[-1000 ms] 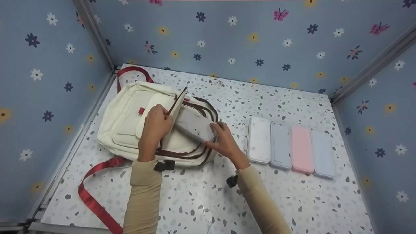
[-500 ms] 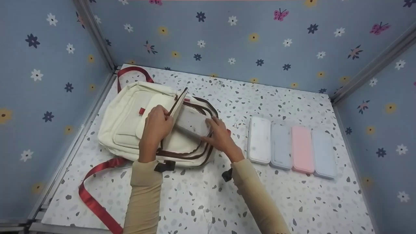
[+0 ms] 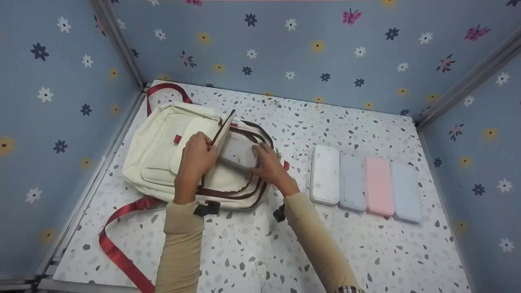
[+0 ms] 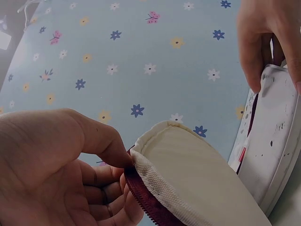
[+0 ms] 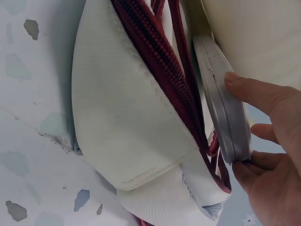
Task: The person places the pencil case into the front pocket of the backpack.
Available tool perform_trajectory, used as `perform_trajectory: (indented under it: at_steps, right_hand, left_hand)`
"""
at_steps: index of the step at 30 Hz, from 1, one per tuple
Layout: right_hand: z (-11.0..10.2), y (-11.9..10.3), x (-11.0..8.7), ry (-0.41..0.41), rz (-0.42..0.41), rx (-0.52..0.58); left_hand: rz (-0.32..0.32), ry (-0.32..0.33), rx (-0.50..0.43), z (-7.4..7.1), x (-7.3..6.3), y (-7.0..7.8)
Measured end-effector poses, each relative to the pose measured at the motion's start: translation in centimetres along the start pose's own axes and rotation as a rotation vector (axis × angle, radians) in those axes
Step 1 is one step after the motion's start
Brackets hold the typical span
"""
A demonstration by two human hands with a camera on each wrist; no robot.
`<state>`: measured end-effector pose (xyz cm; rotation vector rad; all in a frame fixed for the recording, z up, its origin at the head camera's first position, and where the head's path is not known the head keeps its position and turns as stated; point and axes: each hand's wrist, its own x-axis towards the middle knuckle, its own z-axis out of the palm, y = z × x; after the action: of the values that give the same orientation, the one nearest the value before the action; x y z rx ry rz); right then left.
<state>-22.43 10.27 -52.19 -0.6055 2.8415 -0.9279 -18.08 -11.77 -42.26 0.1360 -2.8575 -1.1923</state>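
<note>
A cream backpack (image 3: 158,134) with dark red zippers and red straps lies on the speckled table. My left hand (image 3: 197,156) pinches the zippered edge of its front flap (image 4: 188,165) and holds it raised. Between thumb and fingers, my right hand (image 3: 270,165) grips the end of a whitish-grey pencil case (image 3: 238,150). The case is partly inside the opening, its far end hidden behind the flap. In the right wrist view the case (image 5: 225,103) stands on edge beside the zipper teeth, thumb on one side and fingertips around its end.
To the right, several similar cases lie side by side: a white case (image 3: 325,175), a pink case (image 3: 379,185) and light blue ones. A red strap (image 3: 122,258) trails to the table's front left edge. Flower-patterned panels (image 3: 285,53) enclose the table.
My right hand has moved left, sliding the pencil case deeper into the backpack. The left hand keeps the flap raised in the same place.
</note>
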Motion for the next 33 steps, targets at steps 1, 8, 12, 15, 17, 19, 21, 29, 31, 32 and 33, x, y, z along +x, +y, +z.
perform_trajectory:
  at_steps: [1, 8, 12, 15, 17, 19, 21, 29, 31, 32, 33]
  right_hand:
    - [0.0, 0.0, 0.1, 0.0, -0.008, 0.002]
    - [0.0, -0.1, 0.7, -0.023, -0.012, 0.0]
    - [0.3, 0.0, 1.1, -0.016, -0.031, 0.0]
    - [0.4, 0.0, 1.3, 0.004, -0.06, -0.001]
    - [0.5, -0.1, 1.4, 0.016, -0.083, -0.001]
    - [0.5, -0.2, 1.5, 0.017, -0.084, 0.005]
    - [0.6, -0.3, 1.6, 0.012, -0.078, 0.006]
    - [0.9, -0.5, 2.2, 0.005, -0.068, 0.002]
    - [1.0, -0.6, 2.3, 0.008, -0.068, 0.008]
    - [1.1, -0.6, 2.4, 0.011, -0.072, 0.007]
    - [1.2, -0.6, 2.5, 0.012, -0.074, 0.004]
  left_hand:
    - [-0.003, -0.002, 0.001, 0.0, 0.0, 0.0]
    - [0.002, -0.005, -0.005, 0.1, 0.0, 0.0]
    - [0.007, -0.002, -0.007, 0.1, -0.1, 0.0]
    - [0.012, 0.002, -0.009, 0.1, -0.2, 0.0]
    - [0.015, 0.003, -0.009, 0.1, -0.2, 0.1]
    - [0.016, 0.004, -0.009, 0.1, -0.2, 0.0]
    - [0.02, 0.004, -0.008, 0.1, -0.2, 0.0]
    - [0.017, 0.008, -0.006, 0.1, -0.1, 0.0]
    - [0.011, 0.004, -0.007, 0.2, -0.1, 0.0]
    - [0.007, 0.001, -0.008, 0.2, -0.1, 0.0]
    - [0.003, -0.001, -0.009, 0.2, -0.1, 0.0]
